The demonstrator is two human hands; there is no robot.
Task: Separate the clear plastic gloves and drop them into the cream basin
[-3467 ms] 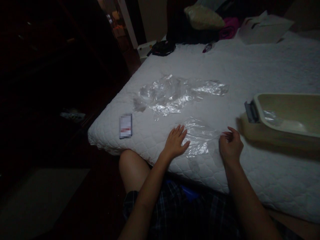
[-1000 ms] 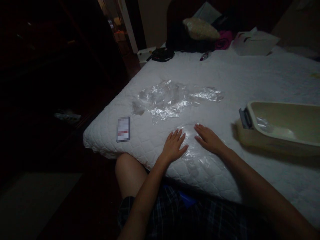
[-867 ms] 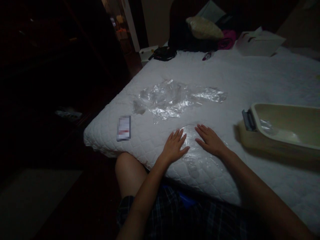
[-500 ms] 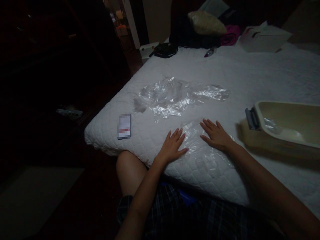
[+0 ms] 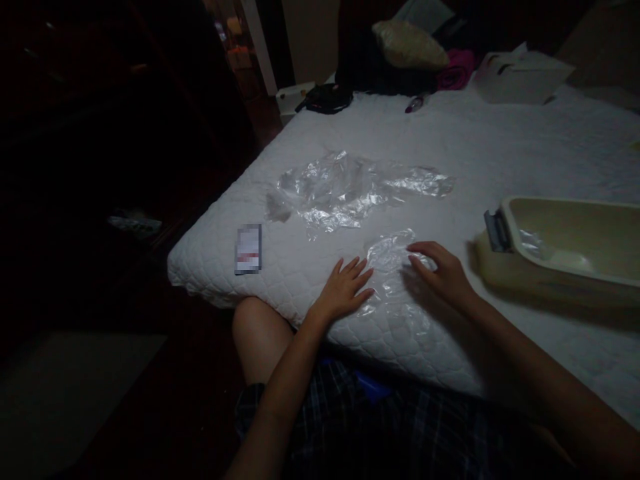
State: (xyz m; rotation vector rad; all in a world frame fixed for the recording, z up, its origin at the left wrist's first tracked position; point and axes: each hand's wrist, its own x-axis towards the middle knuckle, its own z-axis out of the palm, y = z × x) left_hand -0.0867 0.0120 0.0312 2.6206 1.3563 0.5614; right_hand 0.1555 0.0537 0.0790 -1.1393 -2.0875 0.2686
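Note:
A clear plastic bag (image 5: 393,267) lies crinkled on the white quilted bed near its front edge. My left hand (image 5: 346,290) rests flat at the bag's left side, fingers spread. Over the bag's right side my right hand (image 5: 443,273) is raised, its fingers bent and a gap between thumb and forefinger; I see nothing held in it. Farther back, a larger spread of clear plastic (image 5: 350,190) lies rumpled on the bed.
To the right stands a cream plastic bin (image 5: 550,287) with a grey latch and some clear plastic inside. A phone (image 5: 249,249) lies at the left. Toward the back are a white box (image 5: 517,80), a black bag (image 5: 329,99) and a beige pillow-like bundle (image 5: 410,45).
My right hand has lifted off the plastic bag and its fingers have curled from flat to bent. The bag's upper edge has shifted a little. My left hand stays in place.

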